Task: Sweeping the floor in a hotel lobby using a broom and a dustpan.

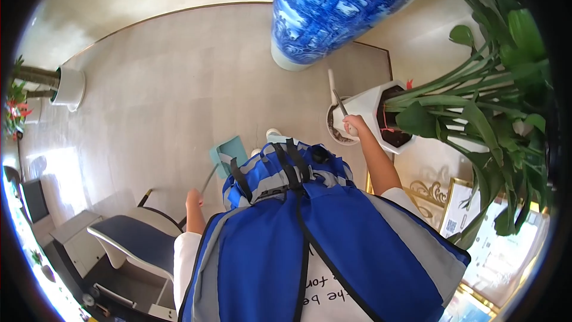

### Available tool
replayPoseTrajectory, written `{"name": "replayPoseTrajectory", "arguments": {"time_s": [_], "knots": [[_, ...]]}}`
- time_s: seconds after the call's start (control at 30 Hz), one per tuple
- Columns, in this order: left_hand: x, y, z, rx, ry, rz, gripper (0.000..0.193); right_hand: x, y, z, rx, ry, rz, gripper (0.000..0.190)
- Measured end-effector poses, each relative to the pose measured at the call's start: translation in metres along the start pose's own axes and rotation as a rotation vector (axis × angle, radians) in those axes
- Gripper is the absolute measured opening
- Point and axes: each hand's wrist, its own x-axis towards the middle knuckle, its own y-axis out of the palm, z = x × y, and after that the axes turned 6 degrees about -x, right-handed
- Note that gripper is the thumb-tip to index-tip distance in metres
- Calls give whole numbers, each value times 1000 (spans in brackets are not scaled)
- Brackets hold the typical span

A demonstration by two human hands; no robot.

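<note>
My left hand (194, 198) is closed around the thin grey handle (210, 179) of a teal long-handled dustpan (236, 147), which rests on the floor left of my shoes. Out to the right, my right hand (354, 124) grips a long-handled tool (340, 103), apparently a broom. A pale narrow bar (331, 81) shows at the tool's far end, near the floor. Just beyond that hand stands a white faceted planter (364, 103) with a leafy plant (464, 103). Beside the planter's foot is a round white pot (334, 129) holding dark soil or debris.
A large blue-and-white porcelain vase (330, 13) stands ahead. To the left are a white planter (71, 87), a dark-blue-seated chair (138, 237) and a desk (73, 241). Gold-framed signs (460, 210) stand at the right. A blue vest (259, 259) covers my torso.
</note>
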Motion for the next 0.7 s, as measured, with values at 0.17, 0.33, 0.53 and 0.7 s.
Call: {"name": "replayPoseTrajectory", "arguments": {"time_s": [0.17, 0.33, 0.53, 0.7], "knots": [[3, 21, 26, 33, 11, 43, 9, 31, -17, 9, 589, 343, 298, 13], [7, 54, 69, -194, 56, 146, 5, 37, -14, 22, 292, 392, 260, 15], [-14, 88, 93, -460, 103, 201, 18, 33, 22, 14, 211, 404, 270, 14], [-28, 83, 87, -236, 68, 217, 12, 3, 60, -14, -293, 61, 203, 11]]}}
